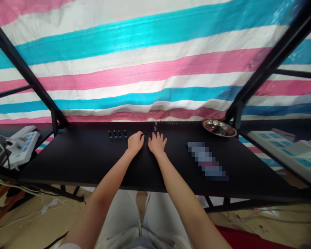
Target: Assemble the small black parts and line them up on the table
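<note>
My left hand (136,142) is closed over the black table (93,155), thumb and forefinger pinched together. A small dark bit shows beside its fingertips, too small to name. My right hand (157,143) lies palm down just to the right, its fingers spread, holding nothing visible. Beyond its fingertips stand a few small shiny metal pieces (155,126). Left of my left hand is a row of several short black cylinders (120,134) with silvery ends. Farther back on the right, several tiny pieces (171,123) form a line.
A round shiny metal dish (210,129) sits at the table's back right. Nearer lies a blurred-out flat bluish object (206,162). White power strips (24,148) with plugs are on the left, and another power strip (287,150) on the right. Black frame posts flank the striped sheet (145,79) behind.
</note>
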Demonstrator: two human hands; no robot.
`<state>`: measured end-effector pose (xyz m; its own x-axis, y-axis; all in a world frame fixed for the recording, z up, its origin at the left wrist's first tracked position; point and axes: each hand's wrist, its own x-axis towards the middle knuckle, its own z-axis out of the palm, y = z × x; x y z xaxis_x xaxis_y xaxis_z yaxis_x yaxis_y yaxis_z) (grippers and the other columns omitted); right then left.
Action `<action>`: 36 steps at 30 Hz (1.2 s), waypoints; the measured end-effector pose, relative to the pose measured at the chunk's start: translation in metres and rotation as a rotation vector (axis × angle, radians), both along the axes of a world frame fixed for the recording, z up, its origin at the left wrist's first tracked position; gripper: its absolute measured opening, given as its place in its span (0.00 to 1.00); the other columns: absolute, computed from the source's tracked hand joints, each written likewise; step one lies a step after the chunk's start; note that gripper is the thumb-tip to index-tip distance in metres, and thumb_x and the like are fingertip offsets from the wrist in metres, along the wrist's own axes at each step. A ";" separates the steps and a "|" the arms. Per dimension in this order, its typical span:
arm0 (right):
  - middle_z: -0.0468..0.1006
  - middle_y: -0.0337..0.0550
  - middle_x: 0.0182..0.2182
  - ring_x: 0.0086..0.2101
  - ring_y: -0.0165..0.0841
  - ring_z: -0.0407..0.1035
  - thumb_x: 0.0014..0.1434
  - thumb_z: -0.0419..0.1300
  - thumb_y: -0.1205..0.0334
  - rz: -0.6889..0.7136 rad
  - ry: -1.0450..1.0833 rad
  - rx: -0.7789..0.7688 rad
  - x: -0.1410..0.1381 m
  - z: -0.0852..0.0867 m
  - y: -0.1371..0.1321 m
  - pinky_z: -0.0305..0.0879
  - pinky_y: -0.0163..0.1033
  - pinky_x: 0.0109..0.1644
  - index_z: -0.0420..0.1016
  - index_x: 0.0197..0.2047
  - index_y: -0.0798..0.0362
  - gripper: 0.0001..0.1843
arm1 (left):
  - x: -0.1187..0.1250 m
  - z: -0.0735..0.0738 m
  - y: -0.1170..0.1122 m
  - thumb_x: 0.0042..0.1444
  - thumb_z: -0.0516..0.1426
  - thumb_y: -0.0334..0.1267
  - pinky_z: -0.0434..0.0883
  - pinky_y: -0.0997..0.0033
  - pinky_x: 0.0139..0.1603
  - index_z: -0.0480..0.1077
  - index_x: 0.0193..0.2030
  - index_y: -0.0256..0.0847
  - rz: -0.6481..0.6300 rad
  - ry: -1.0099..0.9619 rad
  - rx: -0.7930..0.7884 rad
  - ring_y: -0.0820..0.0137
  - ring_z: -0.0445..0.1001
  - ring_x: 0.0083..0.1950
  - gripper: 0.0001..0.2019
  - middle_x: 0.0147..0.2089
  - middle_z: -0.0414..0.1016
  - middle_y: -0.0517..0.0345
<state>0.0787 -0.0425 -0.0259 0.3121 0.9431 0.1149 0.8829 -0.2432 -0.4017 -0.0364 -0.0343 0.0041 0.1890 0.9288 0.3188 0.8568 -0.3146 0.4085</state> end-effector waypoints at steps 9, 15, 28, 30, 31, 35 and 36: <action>0.46 0.51 0.64 0.62 0.49 0.36 0.61 0.40 0.50 0.010 -0.009 -0.073 0.004 0.000 0.017 0.31 0.60 0.60 0.52 0.63 0.52 0.30 | -0.021 -0.008 -0.024 0.53 0.53 0.40 0.67 0.76 0.34 0.70 0.39 0.40 -0.068 -0.365 -0.008 0.76 0.69 0.27 0.10 0.28 0.74 0.60; 0.46 0.51 0.64 0.62 0.46 0.36 0.60 0.40 0.48 0.026 -0.017 -0.094 0.012 0.000 0.028 0.31 0.60 0.60 0.50 0.64 0.53 0.32 | -0.021 -0.011 -0.022 0.52 0.54 0.39 0.68 0.77 0.34 0.71 0.37 0.39 -0.060 -0.445 -0.023 0.77 0.68 0.26 0.09 0.26 0.73 0.61; 0.62 0.51 0.55 0.54 0.41 0.54 0.58 0.47 0.53 0.120 0.095 0.203 0.012 0.000 0.007 0.50 0.51 0.56 0.61 0.56 0.53 0.25 | -0.022 -0.010 -0.021 0.52 0.53 0.40 0.67 0.77 0.33 0.71 0.37 0.38 -0.038 -0.516 0.017 0.77 0.68 0.25 0.10 0.26 0.72 0.60; 0.66 0.51 0.50 0.50 0.39 0.58 0.57 0.48 0.55 0.140 0.192 0.362 0.012 0.004 0.003 0.55 0.46 0.52 0.65 0.51 0.54 0.21 | -0.022 -0.012 -0.020 0.52 0.53 0.40 0.68 0.76 0.32 0.71 0.37 0.38 -0.031 -0.533 0.018 0.77 0.68 0.26 0.10 0.26 0.72 0.60; 0.67 0.51 0.47 0.47 0.38 0.60 0.57 0.48 0.56 0.153 0.237 0.443 0.011 0.007 0.001 0.56 0.44 0.51 0.66 0.48 0.55 0.19 | -0.022 -0.013 -0.019 0.52 0.54 0.40 0.68 0.76 0.32 0.70 0.37 0.38 -0.029 -0.549 0.010 0.76 0.69 0.26 0.10 0.26 0.72 0.60; 0.69 0.48 0.37 0.39 0.33 0.63 0.58 0.45 0.59 0.179 0.435 0.688 0.007 0.018 -0.008 0.59 0.40 0.47 0.66 0.39 0.55 0.13 | -0.022 -0.015 -0.017 0.51 0.54 0.40 0.68 0.76 0.33 0.70 0.37 0.36 -0.030 -0.670 -0.035 0.75 0.71 0.27 0.10 0.27 0.73 0.57; 0.69 0.46 0.35 0.37 0.33 0.64 0.58 0.45 0.58 0.171 0.499 0.722 0.006 0.021 -0.011 0.60 0.39 0.45 0.65 0.39 0.54 0.12 | -0.022 -0.015 -0.017 0.51 0.54 0.41 0.69 0.75 0.32 0.70 0.37 0.36 -0.028 -0.708 -0.042 0.75 0.71 0.27 0.11 0.27 0.74 0.57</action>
